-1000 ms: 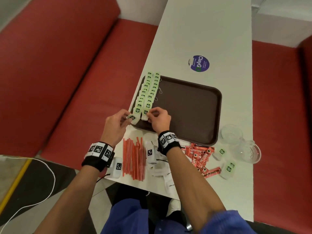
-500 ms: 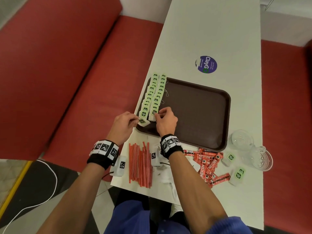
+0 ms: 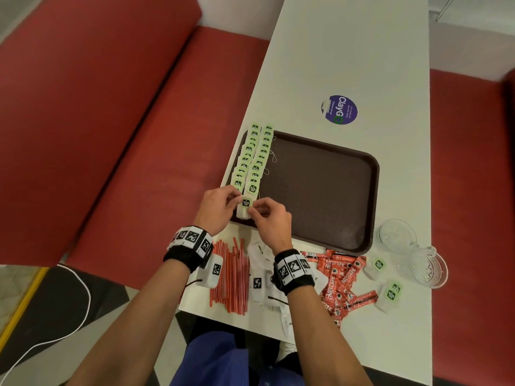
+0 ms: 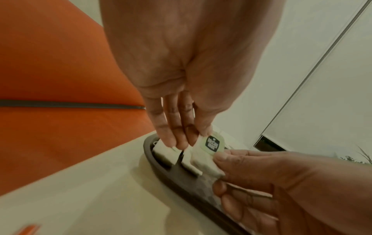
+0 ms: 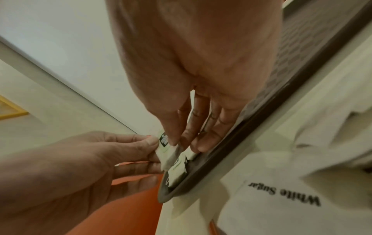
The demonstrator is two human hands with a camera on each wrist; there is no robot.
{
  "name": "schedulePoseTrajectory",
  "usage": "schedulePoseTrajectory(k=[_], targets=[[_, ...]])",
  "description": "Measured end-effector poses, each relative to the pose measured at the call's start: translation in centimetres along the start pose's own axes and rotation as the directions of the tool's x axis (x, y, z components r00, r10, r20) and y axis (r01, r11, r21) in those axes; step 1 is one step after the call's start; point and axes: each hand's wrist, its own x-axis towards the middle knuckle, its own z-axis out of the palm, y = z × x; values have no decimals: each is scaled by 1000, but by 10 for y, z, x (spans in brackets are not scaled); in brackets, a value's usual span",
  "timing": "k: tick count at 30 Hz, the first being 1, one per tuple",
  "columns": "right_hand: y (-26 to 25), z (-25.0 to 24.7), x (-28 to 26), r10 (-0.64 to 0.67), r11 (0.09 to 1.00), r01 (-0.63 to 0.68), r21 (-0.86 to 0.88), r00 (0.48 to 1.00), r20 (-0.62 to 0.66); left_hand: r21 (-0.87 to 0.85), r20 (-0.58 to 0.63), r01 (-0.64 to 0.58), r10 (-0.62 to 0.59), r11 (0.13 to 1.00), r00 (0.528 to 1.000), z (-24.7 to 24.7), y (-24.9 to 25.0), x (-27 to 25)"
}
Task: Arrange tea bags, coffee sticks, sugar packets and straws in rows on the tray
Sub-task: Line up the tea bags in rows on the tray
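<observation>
Both hands are meeting at the near left corner of the brown tray (image 3: 320, 190), sharing one tea bag (image 3: 245, 208) between them. The left hand (image 3: 218, 208) is pinching its green tag end with thumb and forefinger, while the right hand (image 3: 269, 218) is gripping the white pouch from the other side, fingers curled around it. The bag is hanging just above the tray's near rim, at the close end of two rows of tea bags (image 3: 255, 160) that are running along the tray's left side, each overlapping the next. The left wrist view is showing the left hand's other fingers (image 4: 173, 135) reaching down onto a bag lying in the tray.

On the white tabletop (image 3: 348, 51) nearer the person, red straws (image 3: 231, 277) are lying in a bundle, white sugar packets (image 3: 259, 254) beside them, then a heap of red coffee sticks (image 3: 340, 280). Two loose tea bags (image 3: 390, 295) are lying near two glass cups (image 3: 398, 238).
</observation>
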Motion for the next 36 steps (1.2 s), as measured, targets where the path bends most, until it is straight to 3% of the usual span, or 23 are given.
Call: schedulePoseTrajectory(k=[4,9,15,30,36], targets=[[-4,4,11,91,995,-92,-29,994,-56,69,-101,37,-30,997,994,13,-18,2],[-2,16,22,144,988,-150,-41,983,-113,181,-102,60,-42,982,994,20,-32,3],[-1,17,19,64,990,-84,-114,983,-169,221,-103,28,-5,975,995,20,-33,4],[-14,21,20,-65,986,38,-162,984,-165,256,-105,16,11,967,994,20,-30,-1],[-20,27,20,-34,968,0,-250,991,-131,251,-107,28,-1,967,994,21,-26,-1]])
